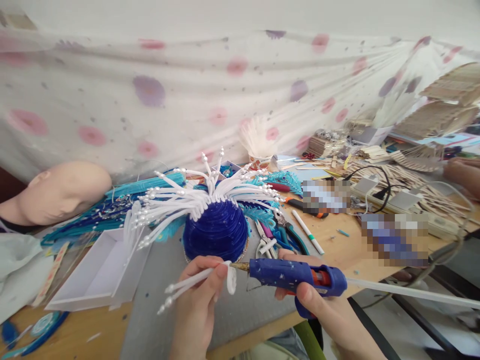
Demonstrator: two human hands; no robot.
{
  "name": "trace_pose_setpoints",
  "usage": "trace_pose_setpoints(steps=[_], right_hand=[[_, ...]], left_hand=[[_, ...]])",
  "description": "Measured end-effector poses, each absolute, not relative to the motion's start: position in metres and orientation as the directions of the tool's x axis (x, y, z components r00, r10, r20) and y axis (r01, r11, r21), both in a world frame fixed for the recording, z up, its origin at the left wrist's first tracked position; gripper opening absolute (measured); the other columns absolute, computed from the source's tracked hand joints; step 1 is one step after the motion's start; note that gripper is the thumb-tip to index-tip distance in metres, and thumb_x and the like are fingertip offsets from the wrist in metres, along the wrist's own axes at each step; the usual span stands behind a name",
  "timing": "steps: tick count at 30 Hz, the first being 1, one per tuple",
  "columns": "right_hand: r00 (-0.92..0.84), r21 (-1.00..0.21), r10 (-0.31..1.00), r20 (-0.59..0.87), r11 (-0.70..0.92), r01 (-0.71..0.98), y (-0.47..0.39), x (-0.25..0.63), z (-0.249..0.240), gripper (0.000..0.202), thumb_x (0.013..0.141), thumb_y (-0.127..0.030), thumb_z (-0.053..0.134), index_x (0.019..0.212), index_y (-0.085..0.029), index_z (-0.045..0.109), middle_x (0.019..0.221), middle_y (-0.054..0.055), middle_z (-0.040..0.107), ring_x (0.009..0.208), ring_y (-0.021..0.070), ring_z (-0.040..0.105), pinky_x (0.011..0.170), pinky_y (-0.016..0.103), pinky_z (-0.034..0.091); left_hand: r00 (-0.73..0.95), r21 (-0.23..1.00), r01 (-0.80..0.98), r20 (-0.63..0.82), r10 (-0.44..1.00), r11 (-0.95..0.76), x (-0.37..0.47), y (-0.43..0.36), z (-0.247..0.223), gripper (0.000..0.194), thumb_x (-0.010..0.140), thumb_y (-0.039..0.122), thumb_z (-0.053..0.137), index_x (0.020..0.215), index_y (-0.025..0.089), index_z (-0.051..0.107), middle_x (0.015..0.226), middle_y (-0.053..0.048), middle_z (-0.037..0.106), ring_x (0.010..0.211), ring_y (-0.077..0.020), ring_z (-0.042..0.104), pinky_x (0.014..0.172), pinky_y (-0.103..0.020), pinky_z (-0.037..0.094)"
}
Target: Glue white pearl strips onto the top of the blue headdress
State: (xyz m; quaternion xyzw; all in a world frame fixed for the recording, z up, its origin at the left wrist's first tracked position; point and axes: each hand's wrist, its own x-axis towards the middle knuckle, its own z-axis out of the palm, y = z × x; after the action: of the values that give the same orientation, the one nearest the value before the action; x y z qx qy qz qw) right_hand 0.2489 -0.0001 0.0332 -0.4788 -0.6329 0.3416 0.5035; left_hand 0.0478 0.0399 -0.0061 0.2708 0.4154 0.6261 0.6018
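My left hand (202, 295) pinches a white fuzzy stem piece (231, 281) that is bent into a loop on the right, with two pearl-tipped ends sticking out to the left. In my right hand (311, 295) is a blue hot glue gun (281, 272), its metal nozzle touching or very close to the white loop beside my left fingertips. A white glue stick (405, 290) extends from the gun's rear. Just beyond my hands stands a dark blue dome (215, 230), crowned with a fan of white, pearl-tipped stems (240, 192).
A mannequin head (71, 192) lies at the left, near a white open box (93, 275). Pliers (292, 237) and a green-and-white marker (307, 231) lie right of the dome. Wooden sticks (420, 175) and a power strip (412, 205) are farther right; another person's hand (463, 175) shows there.
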Motion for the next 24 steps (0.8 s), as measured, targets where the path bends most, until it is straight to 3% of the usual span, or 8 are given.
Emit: trace_pose_setpoints(steps=[7,11,16,20,24], right_hand=[[-0.114,-0.913,0.932,0.343,0.36,0.193,-0.001,0.251,0.03,0.063,0.083,-0.081,0.054,0.063,-0.022,0.065,0.061,0.004,0.054,0.062,0.0199,0.051,0.055,0.031,0.038],[-0.11,-0.865,0.892,0.438,0.452,0.218,-0.004,0.25,0.03,0.065,0.084,-0.081,0.054,0.061,-0.021,0.061,0.061,0.0,0.046,0.059,0.0165,0.044,0.054,0.03,0.032],[-0.036,-0.773,0.803,0.595,0.584,0.249,-0.007,0.25,0.034,0.045,0.085,-0.07,0.066,0.093,-0.025,0.07,0.072,0.0,0.058,0.065,0.0177,0.054,0.06,0.03,0.044],[-0.05,-0.764,0.796,0.603,0.595,0.248,-0.008,0.254,0.034,0.046,0.084,-0.071,0.065,0.09,-0.026,0.071,0.068,-0.001,0.059,0.06,0.0166,0.053,0.057,0.029,0.044],[-0.008,-0.803,0.83,0.558,0.542,0.249,-0.011,0.257,0.025,0.049,0.083,-0.071,0.067,0.09,-0.022,0.073,0.073,0.002,0.067,0.064,0.0187,0.063,0.06,0.03,0.052]], left_hand=[[-0.221,0.871,-0.491,-0.131,0.966,0.006,0.053,0.038,0.002,0.035,0.049,0.037,0.098,0.059,0.017,0.071,0.067,0.002,0.068,0.042,-0.0004,0.039,0.04,-0.014,0.033],[-0.269,0.877,-0.48,-0.139,0.953,-0.008,0.055,0.038,0.005,0.036,0.047,0.038,0.099,0.059,0.018,0.072,0.066,0.001,0.068,0.046,-0.0032,0.046,0.042,-0.014,0.036],[-0.281,0.871,-0.489,-0.2,0.939,0.039,0.052,0.039,0.002,0.038,0.045,0.039,0.099,0.061,0.017,0.073,0.057,0.003,0.062,0.043,-0.0021,0.039,0.042,-0.014,0.033],[-0.22,0.86,-0.507,-0.2,0.955,0.063,0.051,0.038,-0.001,0.038,0.049,0.042,0.098,0.063,0.017,0.073,0.045,0.006,0.049,0.042,-0.0036,0.037,0.042,-0.015,0.03],[-0.222,0.865,-0.501,-0.159,0.962,0.027,0.051,0.037,-0.003,0.037,0.056,0.044,0.094,0.064,0.017,0.071,0.042,0.008,0.043,0.042,-0.0039,0.035,0.042,-0.015,0.028]])
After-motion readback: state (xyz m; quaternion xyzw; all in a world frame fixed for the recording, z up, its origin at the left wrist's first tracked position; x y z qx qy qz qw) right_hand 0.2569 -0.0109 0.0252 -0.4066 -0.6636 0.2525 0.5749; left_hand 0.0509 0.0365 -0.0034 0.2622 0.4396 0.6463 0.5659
